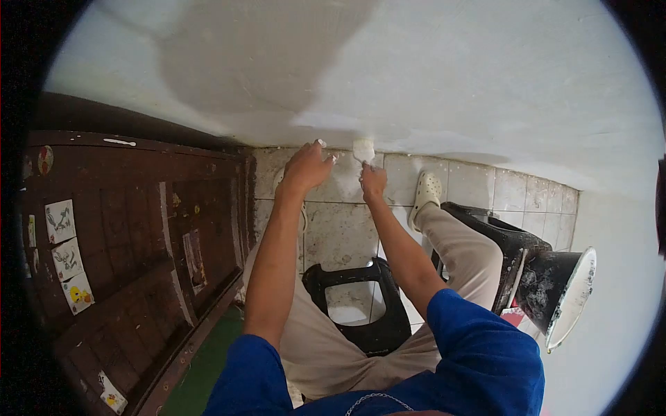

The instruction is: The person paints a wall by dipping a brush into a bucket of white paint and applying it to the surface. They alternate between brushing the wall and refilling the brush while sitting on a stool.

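My right hand (373, 182) is closed around the handle of a small flat paintbrush (363, 149). Its broad whitish head points away from me and meets the foot of the pale wall (430, 83), just above the tiled floor. To its left, my left hand (309, 168) is held close to the wall with its fingers curled and the index finger forward. White smears show on its fingertips; I cannot tell whether it pinches anything.
A black stool (357, 340) stands between my legs. Right of my leg, a paint-smeared black bucket (555, 284) tilts beside another black stool (479, 218). A brown wooden door (125, 229) with stickers fills the left. My feet in cream clogs (429, 187) rest on dirty floor tiles (340, 232).
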The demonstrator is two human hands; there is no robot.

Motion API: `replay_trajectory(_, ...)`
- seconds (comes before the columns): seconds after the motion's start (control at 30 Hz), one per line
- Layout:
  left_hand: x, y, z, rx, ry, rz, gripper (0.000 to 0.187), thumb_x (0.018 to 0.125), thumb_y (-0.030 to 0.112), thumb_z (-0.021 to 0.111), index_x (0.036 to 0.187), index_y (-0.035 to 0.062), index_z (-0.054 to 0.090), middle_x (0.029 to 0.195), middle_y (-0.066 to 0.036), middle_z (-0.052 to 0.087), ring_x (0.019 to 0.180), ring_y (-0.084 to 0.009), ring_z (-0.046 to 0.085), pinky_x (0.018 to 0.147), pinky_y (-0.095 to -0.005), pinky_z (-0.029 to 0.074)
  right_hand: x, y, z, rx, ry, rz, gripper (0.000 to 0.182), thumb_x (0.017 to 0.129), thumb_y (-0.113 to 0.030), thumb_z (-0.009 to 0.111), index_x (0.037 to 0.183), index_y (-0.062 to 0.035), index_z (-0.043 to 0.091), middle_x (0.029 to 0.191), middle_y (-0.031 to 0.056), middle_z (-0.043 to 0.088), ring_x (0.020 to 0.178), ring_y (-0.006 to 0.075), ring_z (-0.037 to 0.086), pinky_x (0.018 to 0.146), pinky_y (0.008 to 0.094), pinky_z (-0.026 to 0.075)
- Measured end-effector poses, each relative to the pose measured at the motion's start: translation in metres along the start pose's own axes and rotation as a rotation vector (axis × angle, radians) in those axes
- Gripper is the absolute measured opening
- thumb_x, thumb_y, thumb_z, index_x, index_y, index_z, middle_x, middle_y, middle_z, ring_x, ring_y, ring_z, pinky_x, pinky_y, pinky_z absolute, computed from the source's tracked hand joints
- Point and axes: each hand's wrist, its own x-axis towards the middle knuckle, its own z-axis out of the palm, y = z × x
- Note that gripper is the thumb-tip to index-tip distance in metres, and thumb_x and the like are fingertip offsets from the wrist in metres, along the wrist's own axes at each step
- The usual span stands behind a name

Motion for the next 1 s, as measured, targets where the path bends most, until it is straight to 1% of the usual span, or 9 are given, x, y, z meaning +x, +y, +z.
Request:
replay_trajectory(0.13, 0.002, -0.002, 0.01, -0.027, 0.04, 0.073, 0.054, 0.088, 0.038, 0.052, 0.121, -0.0044, 0.049, 0.119, -0.026, 0.055, 0.114, -0.0386, 0.051, 0.095, -0.0447, 0.042, -0.045, -0.099, -0.032, 0.261, -0.085, 0.107, 0.027, 0.088, -0.02, 0.062, 0.067, -0.003, 0.058, 0.052, -0.002, 0.048, 0.041, 0.0066, 0.04, 0.037, 0.0245, 0.028)
replay_trajectory(0.33, -0.02, -0.007, 0.018, -0.055, 0.071, 0.085, 0.051, 0.088, 0.036, 0.053, 0.116, -0.0064, 0.052, 0.114, -0.029, 0.057, 0.109, -0.0413, 0.054, 0.094, -0.0453, 0.042, -0.124, -0.179, -0.092, 0.524, -0.099, -0.12, 0.025, 0.09, -0.021, 0.062, 0.071, -0.0043, 0.058, 0.057, -0.005, 0.046, 0.045, 0.0038, 0.038, 0.04, 0.0215, 0.028)
replay_trajectory(0.47, -0.01, -0.003, 0.011, -0.065, 0.062, 0.104, 0.051, 0.087, 0.035, 0.054, 0.115, -0.0078, 0.052, 0.113, -0.029, 0.057, 0.108, -0.041, 0.054, 0.094, -0.0453, 0.043, -0.126, -0.171, -0.074, 0.371, 0.022, -0.385, 0.027, 0.091, -0.02, 0.061, 0.069, -0.0057, 0.055, 0.057, -0.0057, 0.045, 0.046, 0.0024, 0.036, 0.04, 0.0218, 0.026)
replay_trajectory(0.57, -0.006, 0.003, 0.008, -0.039, 0.071, 0.097, 0.051, 0.086, 0.034, 0.055, 0.116, -0.0074, 0.052, 0.112, -0.029, 0.058, 0.107, -0.0403, 0.055, 0.093, -0.0451, 0.043, -0.103, -0.143, -0.043, 0.416, -0.123, -0.116, 0.029, 0.091, -0.017, 0.058, 0.068, 0.0006, 0.056, 0.057, -0.0012, 0.049, 0.049, 0.0075, 0.041, 0.046, 0.0282, 0.033)
replay_trajectory(0.6, -0.005, 0.005, 0.006, -0.031, 0.072, 0.091, 0.051, 0.086, 0.034, 0.055, 0.116, -0.0071, 0.052, 0.112, -0.028, 0.058, 0.107, -0.04, 0.055, 0.093, -0.045, 0.044, -0.084, -0.116, -0.025, 0.354, -0.089, -0.202, 0.029, 0.089, -0.018, 0.059, 0.067, 0.0002, 0.057, 0.056, 0.0011, 0.051, 0.048, 0.0089, 0.043, 0.044, 0.0281, 0.034)
replay_trajectory(0.7, -0.005, 0.004, 0.002, 0.012, 0.049, 0.053, 0.051, 0.087, 0.034, 0.055, 0.118, -0.0055, 0.051, 0.114, -0.027, 0.058, 0.108, -0.039, 0.055, 0.092, -0.0449, 0.044, -0.056, -0.061, 0.007, 0.356, -0.067, 0.141, 0.028, 0.086, -0.019, 0.062, 0.065, -0.001, 0.057, 0.054, 0.0028, 0.051, 0.046, 0.0101, 0.045, 0.043, 0.028, 0.034)
replay_trajectory(0.8, -0.003, 0.002, 0.001, 0.019, 0.038, 0.038, 0.052, 0.087, 0.035, 0.055, 0.119, -0.0044, 0.05, 0.117, -0.025, 0.056, 0.11, -0.0379, 0.054, 0.093, -0.0449, 0.043, -0.035, -0.048, 0.011, 0.339, -0.072, 0.338, 0.028, 0.083, -0.019, 0.063, 0.063, -0.0018, 0.057, 0.051, 0.0044, 0.049, 0.044, 0.0112, 0.045, 0.042, 0.0291, 0.034)
replay_trajectory(0.9, -0.003, 0.006, 0.0, 0.013, 0.032, 0.04, 0.054, 0.087, 0.037, 0.054, 0.122, -0.0037, 0.049, 0.12, -0.025, 0.054, 0.113, -0.0374, 0.052, 0.094, -0.0446, 0.043, -0.031, -0.068, 0.001, 0.367, -0.135, 0.243, 0.03, 0.084, -0.019, 0.063, 0.06, -0.0018, 0.056, 0.049, 0.0037, 0.048, 0.041, 0.0115, 0.042, 0.04, 0.0294, 0.032)
replay_trajectory(1.0, 0.003, -0.003, 0.011, 0.005, 0.056, 0.081, 0.056, 0.087, 0.037, 0.054, 0.124, -0.0041, 0.047, 0.12, -0.025, 0.054, 0.114, -0.0375, 0.052, 0.095, -0.0441, 0.042, -0.059, -0.11, -0.026, 0.363, -0.173, 0.11, 0.026, 0.086, -0.019, 0.063, 0.066, -0.0059, 0.054, 0.055, -0.0018, 0.047, 0.041, 0.0063, 0.038, 0.037, 0.0231, 0.026)
